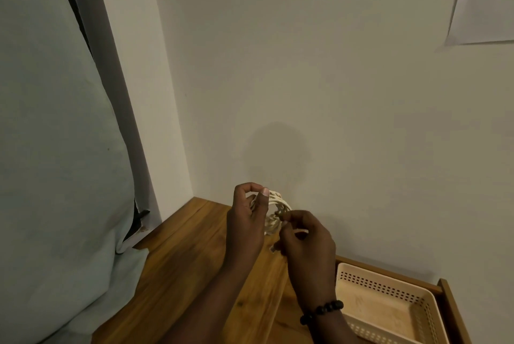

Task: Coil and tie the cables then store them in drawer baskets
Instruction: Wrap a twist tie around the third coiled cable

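Observation:
A white cable (275, 206), wound into a small coil, hangs in the air above the wooden cabinet top (178, 254). My left hand (246, 221) grips the coil's left side, thumb pressed over the loops. My right hand (303, 240) pinches the cable's strands at the coil's right side, and a short end shows below its fingers. A cream perforated basket (389, 304) sits in the open wooden drawer (452, 313) at the lower right, below my right wrist. Nothing lies in the visible part of the basket.
A plain wall stands close behind the coil. A pale curtain (55, 148) hangs at the left, draping over the cabinet's left edge. A sheet of paper (484, 1) is stuck on the wall at the upper right.

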